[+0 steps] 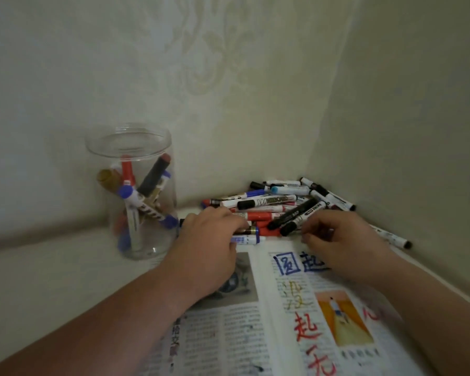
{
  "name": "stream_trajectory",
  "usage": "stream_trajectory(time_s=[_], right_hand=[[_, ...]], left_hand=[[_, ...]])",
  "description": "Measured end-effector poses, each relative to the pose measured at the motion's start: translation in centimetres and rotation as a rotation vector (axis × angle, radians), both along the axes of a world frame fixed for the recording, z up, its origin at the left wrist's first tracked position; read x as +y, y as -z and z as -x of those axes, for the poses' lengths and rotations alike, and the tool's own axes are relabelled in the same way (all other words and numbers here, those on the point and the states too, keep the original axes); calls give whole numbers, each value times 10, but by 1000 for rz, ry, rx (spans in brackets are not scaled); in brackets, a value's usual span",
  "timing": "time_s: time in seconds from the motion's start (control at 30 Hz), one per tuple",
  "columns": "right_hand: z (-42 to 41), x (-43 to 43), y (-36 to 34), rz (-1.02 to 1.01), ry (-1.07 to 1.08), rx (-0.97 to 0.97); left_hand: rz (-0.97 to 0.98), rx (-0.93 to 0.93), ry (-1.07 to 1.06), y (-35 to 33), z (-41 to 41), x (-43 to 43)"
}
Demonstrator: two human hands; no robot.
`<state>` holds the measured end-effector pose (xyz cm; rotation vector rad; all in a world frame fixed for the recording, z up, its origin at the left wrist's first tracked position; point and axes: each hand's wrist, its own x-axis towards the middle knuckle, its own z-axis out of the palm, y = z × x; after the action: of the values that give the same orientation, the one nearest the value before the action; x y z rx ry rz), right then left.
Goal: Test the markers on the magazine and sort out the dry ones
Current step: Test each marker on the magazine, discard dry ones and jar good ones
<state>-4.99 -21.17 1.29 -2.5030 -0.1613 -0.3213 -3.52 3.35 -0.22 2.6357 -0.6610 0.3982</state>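
Head cam is looking down at the magazine point(228, 335), which is lying open nearest the camera and already carrying a bunch of test scribbles: big blue characters up top, red ones lower down, and a faint yellowish one in between that I'm guessing came from a weak pen. Just past the top edge of the page, both hands are working at the front of the heap. Left hand point(206, 240) is lying palm down with its fingers curling over a white marker point(248, 239) with blue print, which is poking out to the right from under them, so I'm reading that as a grip. Right hand point(345, 240) is curling its fingertips in close to a black-capped marker point(301, 218), but I honestly can't tell if it's pinching anything or just touching. Behind them the markers point(277, 202) are sitting in a loose heap in the corner of the wall point(228, 104), with one stray marker point(391, 237) lying off to the right. Further left, a clear jar point(98, 147) is holding a handful of sorted ones. I'd say it's somewhere short of halfway: some tested, most of the heap waiting. No telling whether the jar is the dry lot or the keepers, and the arms are hiding part of the page.
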Motion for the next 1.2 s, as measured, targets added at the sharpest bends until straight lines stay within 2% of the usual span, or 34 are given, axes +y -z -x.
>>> stream_trajectory(time_s=[0.1,0.27,0.37,0.47,0.53,0.63,0.8,1.03,1.2], right_hand=[[3,-1,0,47,-68,-4],[6,1,-8,55,-168,41],[11,3,-13,-57,-248,101],[19,8,-14,-134,-365,167],[22,12,-13,-134,-388,96],[23,14,-12,-316,-342,15],[29,20,-13,-474,-340,-65],[36,28,-19,-646,-390,-88],[41,30,-23,-736,-459,-38]], left_hand=[[-108,22,-32,1,-4,-2],[-132,8,13,-1,-3,-4],[-34,-42,165,-4,7,-5],[74,4,323,-8,22,-11],[148,43,373,-10,29,-17],[281,145,310,-12,31,-18],[190,249,282,-11,31,-17],[280,342,347,-17,37,-18],[311,312,378,-21,43,-18]])
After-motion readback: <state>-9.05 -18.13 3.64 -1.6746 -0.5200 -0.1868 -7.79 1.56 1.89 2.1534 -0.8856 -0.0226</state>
